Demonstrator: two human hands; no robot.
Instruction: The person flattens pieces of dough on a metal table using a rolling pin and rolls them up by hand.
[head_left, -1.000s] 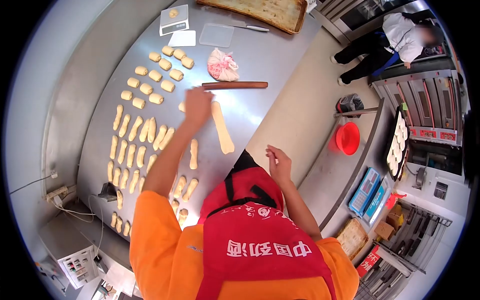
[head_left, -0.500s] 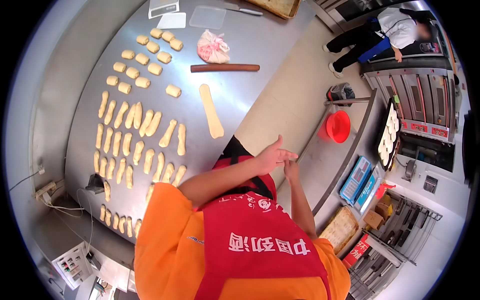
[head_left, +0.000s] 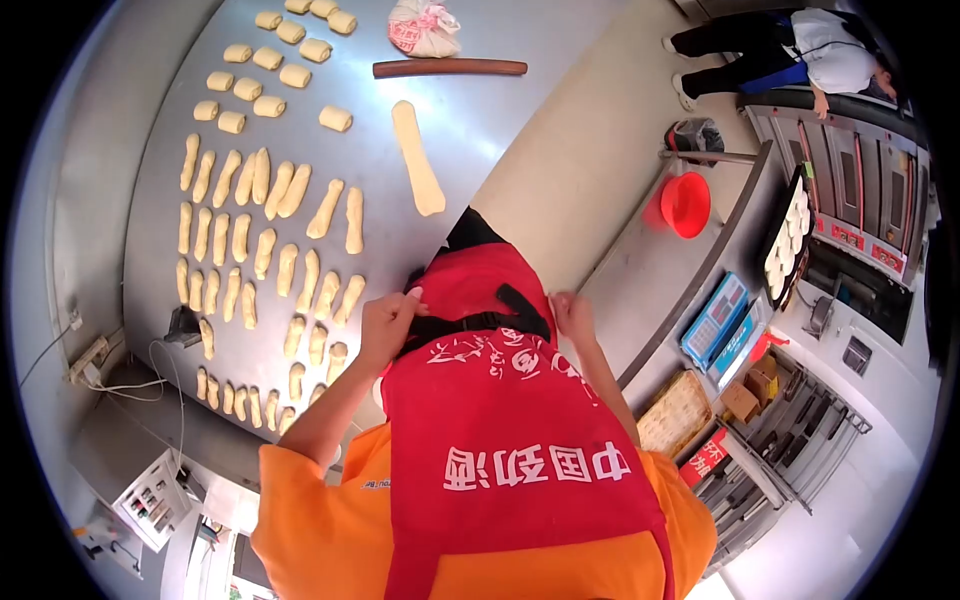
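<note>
The red apron [head_left: 465, 275] has its edges spread at waist height. My left hand [head_left: 388, 322] pinches its left edge, close to the black strap. At the other side my right hand [head_left: 572, 314] has its fingers closed on the right edge. On the metal table [head_left: 370, 105] a long flat strip of dough [head_left: 417, 160] lies ahead of my left hand. A brown rolling pin [head_left: 450, 67] lies beyond it, next to a tied white and pink cloth bundle [head_left: 422, 28].
Several rows of long dough pieces [head_left: 240, 238] and short dough rolls [head_left: 295, 75] cover the table's left part. To the right are a red bowl [head_left: 685, 205], a blue scale [head_left: 715, 322] and a tray of dough [head_left: 788, 240]. A person [head_left: 830, 55] stands at the upper right.
My hands came together in front of the apron, then parted to its two edges. The view has tilted down, and the table's things appear higher.
</note>
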